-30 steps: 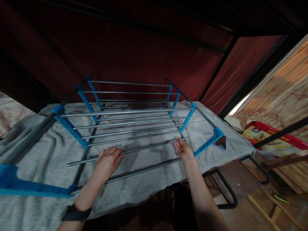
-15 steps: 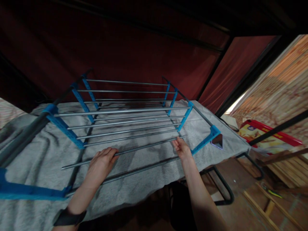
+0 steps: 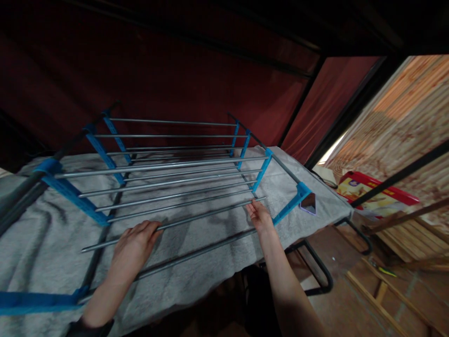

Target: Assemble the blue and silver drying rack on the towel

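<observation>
A loose grey metal rod (image 3: pixel 203 216) lies across the near part of a rack, gripped toward both ends. My left hand (image 3: pixel 136 245) is closed over it from above near its left end. Near its right end, my right hand (image 3: pixel 260 215) pinches the same rod between thumb and fingers. Blue plastic brackets (image 3: pixel 260 173) join several parallel rods into the rack, which lies on a grey blanket (image 3: pixel 206 274). The closest blue bracket (image 3: pixel 293 203) on the right and another blue bracket (image 3: pixel 38 302) at the lower left stand at the near corners.
A phone (image 3: pixel 308 203) rests on the blanket by the right bracket. Behind the rack hangs a dark red cloth (image 3: pixel 175 84). To the right are a red and yellow box (image 3: pixel 372 194), a black metal frame leg (image 3: pixel 324 271) and wooden pieces (image 3: pixel 379 290) on the floor.
The view has turned slightly, so the rack and blanket sit further left. Both hands keep hold of the rod, which has barely moved relative to the rack.
</observation>
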